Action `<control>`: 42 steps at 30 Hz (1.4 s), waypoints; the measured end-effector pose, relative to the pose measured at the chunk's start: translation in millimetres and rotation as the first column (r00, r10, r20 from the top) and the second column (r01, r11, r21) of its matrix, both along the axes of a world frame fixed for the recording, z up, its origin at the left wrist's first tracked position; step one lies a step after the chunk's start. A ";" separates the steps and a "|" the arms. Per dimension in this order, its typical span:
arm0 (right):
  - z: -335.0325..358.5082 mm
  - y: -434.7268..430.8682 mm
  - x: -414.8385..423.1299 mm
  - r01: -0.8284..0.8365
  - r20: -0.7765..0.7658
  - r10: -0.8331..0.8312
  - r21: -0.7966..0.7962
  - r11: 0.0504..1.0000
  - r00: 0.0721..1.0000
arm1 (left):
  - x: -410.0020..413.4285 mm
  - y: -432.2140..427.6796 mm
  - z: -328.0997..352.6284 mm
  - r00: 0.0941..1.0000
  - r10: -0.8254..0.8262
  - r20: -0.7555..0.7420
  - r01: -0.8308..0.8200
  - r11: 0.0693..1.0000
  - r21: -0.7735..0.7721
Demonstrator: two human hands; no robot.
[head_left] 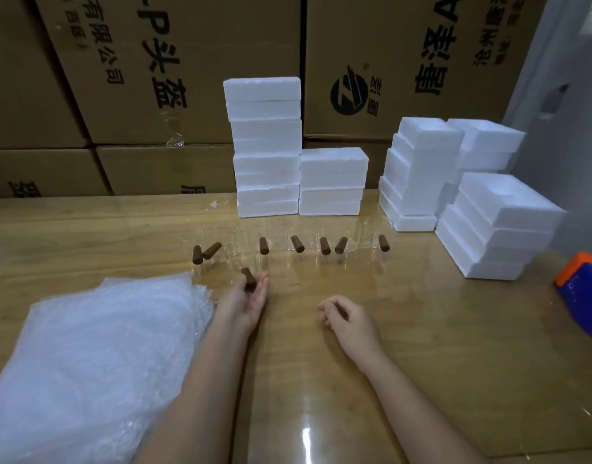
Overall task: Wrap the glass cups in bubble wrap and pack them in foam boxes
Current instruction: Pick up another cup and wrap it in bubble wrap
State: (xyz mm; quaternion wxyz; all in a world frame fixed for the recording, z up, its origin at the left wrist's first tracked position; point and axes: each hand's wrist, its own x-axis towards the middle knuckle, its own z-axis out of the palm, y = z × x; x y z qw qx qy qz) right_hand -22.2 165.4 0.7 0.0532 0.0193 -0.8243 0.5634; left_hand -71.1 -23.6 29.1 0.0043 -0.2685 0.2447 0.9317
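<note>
Several clear glass cups with brown wooden handles (297, 244) stand in a row across the wooden table (422, 329). One glass cup (248, 279) stands nearer, and my left hand (246, 304) reaches it with fairly straight fingers, its brown handle against my palm. My right hand (346, 318) rests on the table to the right, fingers loosely curled, holding nothing. A pile of bubble wrap sheets (97, 356) lies at the left, beside my left forearm. White foam boxes (266, 145) are stacked behind the cups, with a shorter stack (333, 180) beside them.
More foam box halves are stacked at the right (418, 172) and nearer the right edge (499, 226). An orange and blue tape dispenser (586, 289) lies at the far right. Large cardboard cartons (154, 78) form a wall behind the table.
</note>
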 end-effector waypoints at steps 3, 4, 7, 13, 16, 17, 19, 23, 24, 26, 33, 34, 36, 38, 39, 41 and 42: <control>-3.3 2.0 -4.7 -0.018 -0.006 0.018 -0.044 0.999 1.000 | 7.3 6.9 -5.3 0.999 -0.036 -0.011 0.035 0.994 -0.106; -4.5 2.4 -5.6 -0.021 -0.011 0.021 -0.054 0.998 1.000 | 12.0 11.3 -7.9 0.998 -0.066 -0.015 0.063 0.984 -0.165; -5.2 1.8 -4.5 -0.015 -0.067 0.008 -0.099 0.995 0.998 | 27.9 24.1 -13.2 0.979 -0.189 -0.073 0.151 0.921 -0.360; 2.5 4.0 -1.9 0.114 -0.502 0.108 0.391 0.913 0.858 | 52.4 43.3 -17.6 0.875 -0.464 -0.135 0.251 0.676 -0.693; 3.6 5.7 -2.5 0.134 -0.464 0.169 0.552 0.823 0.869 | 54.0 49.5 -16.8 0.856 -0.499 -0.135 0.245 0.622 -0.743; 2.9 6.1 -2.5 0.126 -0.454 0.190 0.579 0.806 0.871 | 53.5 49.4 -16.9 0.859 -0.496 -0.131 0.238 0.612 -0.754; 1.8 5.5 -1.9 0.116 -0.435 0.206 0.605 0.788 0.876 | 52.3 48.6 -17.9 0.870 -0.478 -0.124 0.220 0.601 -0.768; 2.0 3.2 -1.7 0.097 -0.415 0.224 0.626 0.774 0.882 | 50.1 52.2 -20.6 0.904 -0.410 -0.122 0.173 0.610 -0.773; 1.8 2.4 -1.5 0.093 -0.409 0.234 0.638 0.764 0.882 | 49.6 52.9 -20.8 0.914 -0.386 -0.126 0.159 0.625 -0.765; 1.0 0.7 -1.0 0.076 -0.390 0.262 0.670 0.739 0.883 | 48.3 53.5 -20.8 0.930 -0.341 -0.136 0.135 0.662 -0.737; -1.3 -11.0 7.0 0.078 -0.371 0.317 0.747 0.660 0.873 | 48.3 52.3 -21.9 0.944 -0.283 -0.166 0.079 0.688 -0.722; -0.6 -10.8 7.9 0.072 -0.367 0.326 0.752 0.655 0.871 | 48.3 52.1 -22.0 0.946 -0.279 -0.167 0.072 0.680 -0.730; 1.3 -11.3 10.0 0.058 -0.360 0.367 0.778 0.626 0.858 | 47.9 52.4 -22.7 0.947 -0.275 -0.165 0.063 0.664 -0.745; 2.6 -13.2 12.0 0.045 -0.361 0.437 0.810 0.585 0.824 | 47.5 53.0 -23.2 0.948 -0.275 -0.160 0.066 0.661 -0.747; 3.2 -14.3 12.8 0.036 -0.361 0.462 0.817 0.576 0.810 | 47.8 53.4 -23.5 0.948 -0.276 -0.156 0.067 0.658 -0.750; 4.1 -15.1 13.6 0.034 -0.371 0.474 0.814 0.580 0.799 | 48.1 53.7 -24.6 0.947 -0.281 -0.153 0.060 0.624 -0.779; 4.3 -15.3 13.9 0.039 -0.380 0.470 0.809 0.587 0.797 | 48.1 53.7 -25.7 0.946 -0.287 -0.149 0.052 0.590 -0.806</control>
